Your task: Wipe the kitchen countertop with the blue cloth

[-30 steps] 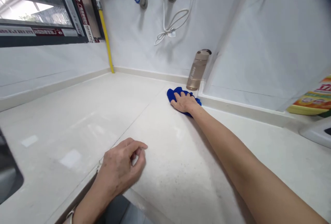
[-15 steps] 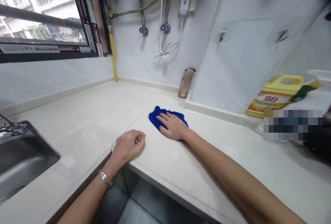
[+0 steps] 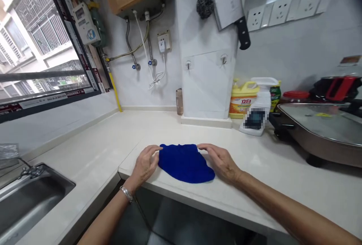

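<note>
Blue cloth: spread on the countertop (image 3: pixel 102 143) near its front edge, the cloth (image 3: pixel 185 166) narrower at the back, with a rounded front and a corner drawn out to the right.
Left hand: at the cloth's left back corner (image 3: pixel 145 164), fingers loosely bent; from where I stand I cannot tell whether it pinches the fabric. A silvery bracelet (image 3: pixel 126 194) circles the wrist.
Right hand: open and curved (image 3: pixel 222 162), thumb apart from the forefinger, fingertips at the right back corner.
Counter surface: pale and glossy, a thin dark seam running back from the inner corner, a low raised strip along the wall.
Sink side: a steel basin (image 3: pixel 52 192) sunk into the left stretch, a tap at its back.
Back corner: a brownish bottle (image 3: pixel 179 102) upright beside the tiled pillar (image 3: pixel 206 86).
Right stretch: a yellow jug (image 3: pixel 240 105), a white spray bottle (image 3: pixel 263 96), then a wide pan (image 3: pixel 333 147) under a glass lid.
Walls: a cleaver (image 3: pixel 227 0) and a scourer (image 3: pixel 204 4) hang high on the pillar; sockets (image 3: pixel 281 11) line the wall to its right.
Far left: a yellow pipe (image 3: pixel 114 90) runs down beside the dark-framed window (image 3: pixel 48 37), railings outside.
</note>
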### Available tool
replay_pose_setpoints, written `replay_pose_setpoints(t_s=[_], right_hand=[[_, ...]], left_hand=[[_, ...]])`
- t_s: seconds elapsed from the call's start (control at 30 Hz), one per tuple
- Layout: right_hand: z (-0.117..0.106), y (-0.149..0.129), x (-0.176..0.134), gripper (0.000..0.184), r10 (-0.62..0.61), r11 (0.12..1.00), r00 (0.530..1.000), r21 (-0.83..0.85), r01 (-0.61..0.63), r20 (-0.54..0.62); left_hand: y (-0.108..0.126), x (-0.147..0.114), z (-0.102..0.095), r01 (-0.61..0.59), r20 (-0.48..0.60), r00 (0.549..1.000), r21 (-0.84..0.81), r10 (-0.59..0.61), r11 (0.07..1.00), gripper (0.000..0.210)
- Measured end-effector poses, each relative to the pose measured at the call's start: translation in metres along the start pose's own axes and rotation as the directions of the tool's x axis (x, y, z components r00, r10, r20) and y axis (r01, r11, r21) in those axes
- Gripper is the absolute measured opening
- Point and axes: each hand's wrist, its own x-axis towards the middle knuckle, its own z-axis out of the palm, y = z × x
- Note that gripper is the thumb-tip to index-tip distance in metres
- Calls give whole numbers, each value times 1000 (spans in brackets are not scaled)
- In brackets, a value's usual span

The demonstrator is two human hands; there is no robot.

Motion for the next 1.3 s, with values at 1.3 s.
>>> replay_pose_setpoints(t_s=[1.3], right_hand=[[-55,46,10,28,411,900,911,177,-399,-36]], left_hand=[[172,11,93,-1,644,765,36,-23,999,88]])
